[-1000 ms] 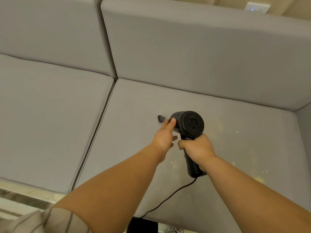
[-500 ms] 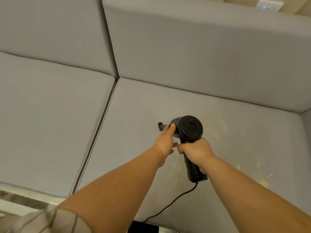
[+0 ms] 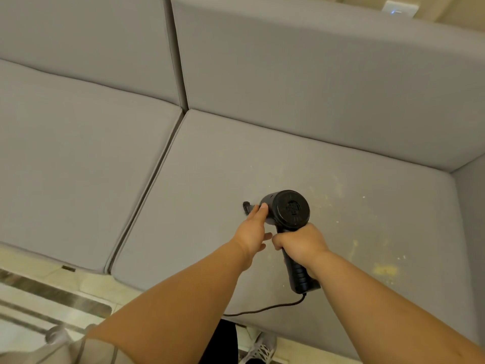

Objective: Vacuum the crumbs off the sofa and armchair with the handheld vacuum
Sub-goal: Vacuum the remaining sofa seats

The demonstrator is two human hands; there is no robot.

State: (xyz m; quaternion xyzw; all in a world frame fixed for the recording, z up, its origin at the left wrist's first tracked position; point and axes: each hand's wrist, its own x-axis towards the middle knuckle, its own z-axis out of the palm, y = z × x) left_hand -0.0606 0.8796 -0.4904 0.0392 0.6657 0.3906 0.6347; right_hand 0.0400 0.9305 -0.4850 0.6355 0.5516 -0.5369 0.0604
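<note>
Here the right hand [image 3: 299, 244] fist-clamps the handheld vacuum [image 3: 287, 210]; left hand [image 3: 250, 232] loosely steadies its barrel.

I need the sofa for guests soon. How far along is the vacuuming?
Early. The left seat cushion shows no crumbs. In hand: right hand grips the handheld vacuum, left hand steadies its barrel. Left: yellowish crumbs scattered across the right cushion; no armchair in view.

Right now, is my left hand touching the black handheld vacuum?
Touching. The head view shows the left hand with its fingers laid on the black handheld vacuum barrel beside the nozzle, no gap visible.
</note>
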